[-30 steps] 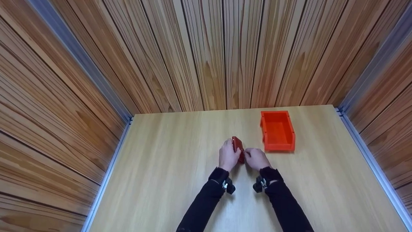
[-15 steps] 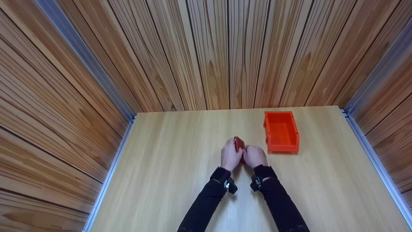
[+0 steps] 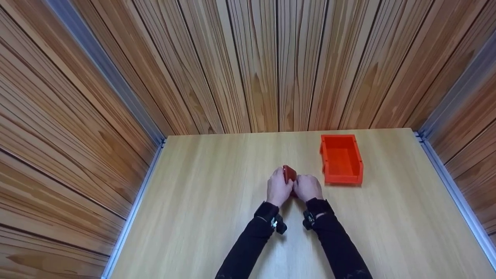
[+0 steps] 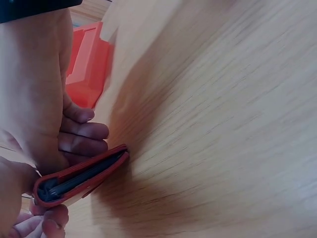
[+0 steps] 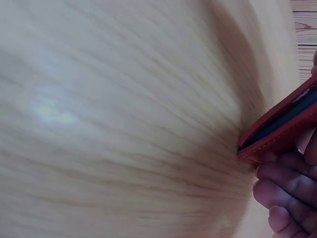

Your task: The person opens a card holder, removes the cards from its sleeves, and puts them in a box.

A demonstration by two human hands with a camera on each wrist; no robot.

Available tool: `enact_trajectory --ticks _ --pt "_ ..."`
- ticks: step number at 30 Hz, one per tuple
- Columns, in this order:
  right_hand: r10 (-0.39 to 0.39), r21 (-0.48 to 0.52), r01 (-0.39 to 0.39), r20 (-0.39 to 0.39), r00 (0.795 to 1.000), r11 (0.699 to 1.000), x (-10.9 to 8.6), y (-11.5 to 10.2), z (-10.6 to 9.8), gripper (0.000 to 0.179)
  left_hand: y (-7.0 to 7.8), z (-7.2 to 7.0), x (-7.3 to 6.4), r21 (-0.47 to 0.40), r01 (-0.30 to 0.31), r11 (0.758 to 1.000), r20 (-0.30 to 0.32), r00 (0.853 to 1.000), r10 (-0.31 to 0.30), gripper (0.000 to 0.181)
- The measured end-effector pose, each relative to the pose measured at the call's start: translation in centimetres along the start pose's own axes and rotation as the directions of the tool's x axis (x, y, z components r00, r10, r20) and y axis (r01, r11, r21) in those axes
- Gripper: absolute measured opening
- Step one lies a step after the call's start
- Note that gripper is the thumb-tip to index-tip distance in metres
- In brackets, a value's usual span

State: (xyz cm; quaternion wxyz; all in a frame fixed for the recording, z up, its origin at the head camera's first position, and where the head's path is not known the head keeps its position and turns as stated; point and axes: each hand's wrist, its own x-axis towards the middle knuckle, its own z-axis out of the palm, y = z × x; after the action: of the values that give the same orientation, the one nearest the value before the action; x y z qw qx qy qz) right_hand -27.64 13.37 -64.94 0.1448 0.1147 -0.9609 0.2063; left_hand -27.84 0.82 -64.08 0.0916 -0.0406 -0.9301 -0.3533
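Observation:
A red leather wallet (image 3: 289, 174) is held on edge over the table between both hands. The left hand (image 3: 279, 188) grips its left side, with curled fingertips (image 4: 52, 222) showing in the left wrist view. On the other side the right hand (image 3: 307, 188) holds it near the end closest to the person, its bent fingers (image 5: 287, 191) against the stitched cover in the right wrist view. From the end, the wallet (image 4: 81, 176) looks folded with a dark lining and a narrow gap. The hands hide much of it in the head view.
An orange-red open bin (image 3: 343, 179) stands on the pale wooden table (image 3: 217, 174) to the right of the hands. Wood-plank walls (image 3: 255, 69) rise behind and at both sides, and metal rails (image 3: 133, 213) run along the table's edges.
A second ago the right hand pinched at the wallet's near right edge; it has since moved left, close against the left hand. The whole head view has shifted slightly.

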Motion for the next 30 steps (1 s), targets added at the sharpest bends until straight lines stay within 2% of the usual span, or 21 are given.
enact_trajectory --ticks 3,7,12,17,23,30 --pt "-0.001 0.016 0.001 -0.009 1.000 1.000 -0.1 0.1 0.0 0.023 0.0 0.1 -0.1 0.015 -0.011 1.000 -0.014 1.000 0.011 0.028" --pt "0.036 0.026 -0.036 0.015 0.999 0.999 -0.1 0.3 -0.2 0.022 0.0 0.2 -0.2 0.027 -0.010 1.000 -0.012 1.000 0.010 0.029" --pt "0.086 -0.015 -0.085 0.044 0.995 0.996 -0.3 0.4 -0.2 0.021 0.2 0.6 -0.3 0.006 0.006 1.000 -0.002 1.000 -0.006 0.032" --pt "0.108 -0.042 -0.107 0.019 0.994 0.993 -0.4 0.4 -0.2 0.021 0.4 0.9 -0.4 0.024 -0.008 1.000 -0.017 1.000 0.008 0.031" --pt "0.182 -0.037 -0.182 0.004 0.983 0.983 0.1 -0.5 0.4 0.020 0.2 0.2 -0.3 0.039 -0.020 0.999 -0.030 0.999 0.021 0.031" --pt "0.208 -0.044 -0.209 -0.017 0.978 0.977 -0.1 -0.3 0.5 0.020 0.2 0.3 -0.5 0.056 -0.058 0.997 -0.050 0.997 0.060 0.029"
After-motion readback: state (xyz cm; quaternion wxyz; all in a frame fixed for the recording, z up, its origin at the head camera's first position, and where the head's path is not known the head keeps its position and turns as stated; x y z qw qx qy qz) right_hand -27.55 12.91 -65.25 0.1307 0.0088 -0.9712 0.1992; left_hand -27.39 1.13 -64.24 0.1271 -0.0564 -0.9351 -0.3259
